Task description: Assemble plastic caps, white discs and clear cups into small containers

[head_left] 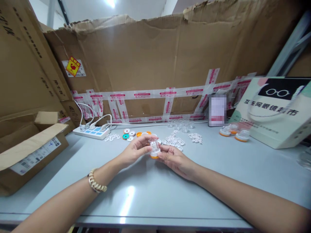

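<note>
Near the middle of the table, a small clear plastic cup (153,145) sits upright on a round white base with an orange rim (155,154). Several small white pieces seem to show through the clear wall. My left hand (136,149) is closed on the cup from the left, thumb in front. From the right, my right hand (178,160) pinches the base near its rim. Just behind the hands lie round orange, white and green caps (125,136) and a pile of flat white plastic pieces (173,141). Some caps are partly hidden by my left hand.
A white power strip (92,132) with plugged-in cables lies back left, beside an open cardboard box (31,155). Clear cups (185,127) stand at the back. On the right are white-and-orange assembled pieces (242,136), a phone-like object (217,110) and a paper bag (272,113). Large cardboard (150,58) walls the back.
</note>
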The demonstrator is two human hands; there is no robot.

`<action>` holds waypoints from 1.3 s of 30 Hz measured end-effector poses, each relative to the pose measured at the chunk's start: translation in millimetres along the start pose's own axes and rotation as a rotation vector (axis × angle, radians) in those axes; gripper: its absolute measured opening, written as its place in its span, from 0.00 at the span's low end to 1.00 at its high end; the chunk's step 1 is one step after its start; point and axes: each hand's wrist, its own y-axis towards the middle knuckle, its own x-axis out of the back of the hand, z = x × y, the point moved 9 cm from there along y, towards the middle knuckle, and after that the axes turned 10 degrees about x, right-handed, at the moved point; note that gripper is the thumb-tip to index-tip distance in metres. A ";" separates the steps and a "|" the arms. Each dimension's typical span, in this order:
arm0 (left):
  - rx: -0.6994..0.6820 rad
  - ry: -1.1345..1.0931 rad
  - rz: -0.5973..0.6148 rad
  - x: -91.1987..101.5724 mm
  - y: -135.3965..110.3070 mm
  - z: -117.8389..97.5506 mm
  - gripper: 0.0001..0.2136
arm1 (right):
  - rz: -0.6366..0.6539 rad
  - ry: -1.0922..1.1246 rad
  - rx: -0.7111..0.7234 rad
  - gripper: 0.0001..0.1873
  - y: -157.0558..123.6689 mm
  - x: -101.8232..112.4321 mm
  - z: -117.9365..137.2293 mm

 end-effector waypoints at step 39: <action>0.071 0.092 0.088 -11.0 -5.2 0.9 0.16 | 0.144 0.063 -0.005 0.18 -4.3 -16.0 4.1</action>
